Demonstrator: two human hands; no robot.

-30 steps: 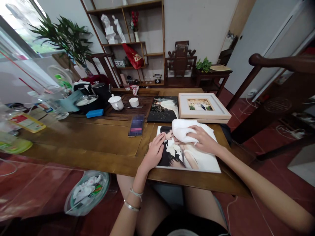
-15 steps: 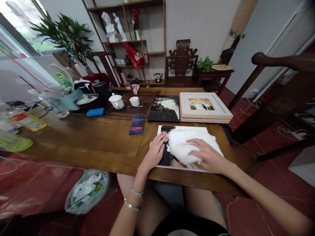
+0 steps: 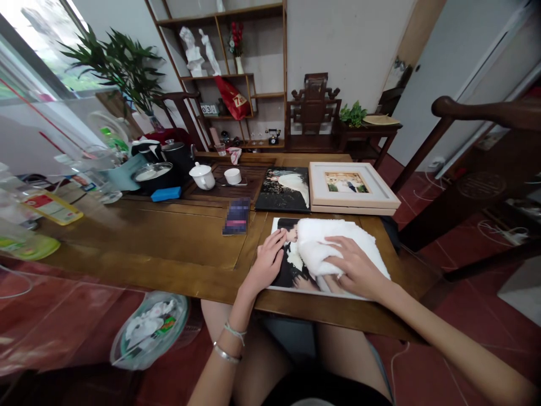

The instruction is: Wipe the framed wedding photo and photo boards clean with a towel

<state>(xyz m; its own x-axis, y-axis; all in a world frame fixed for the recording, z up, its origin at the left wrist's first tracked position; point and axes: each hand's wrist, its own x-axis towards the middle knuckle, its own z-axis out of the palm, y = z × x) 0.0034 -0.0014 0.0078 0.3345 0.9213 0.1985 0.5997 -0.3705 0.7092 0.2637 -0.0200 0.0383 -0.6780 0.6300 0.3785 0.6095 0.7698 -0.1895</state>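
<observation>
At the near right edge of the bench (image 3: 169,237), a photo print (image 3: 287,272) is lying flat. The left hand (image 3: 266,262) is resting open on its left margin, fingers extended, holding it down. The right hand (image 3: 355,269) is pressing a bunched white cloth (image 3: 319,243) onto the print surface, fingers curled over it. A framed picture (image 3: 350,190) is sitting just behind

1. I see my right hand (image 3: 357,269) lower on the photo print (image 3: 291,272) than a second ago, now close to its near edge.
2. The white cloth (image 3: 325,243) under it comes along and lies spread rather than bunched.
3. Since half a second ago, the cloth sits slightly further right, uncovering the print's upper left corner.
</observation>
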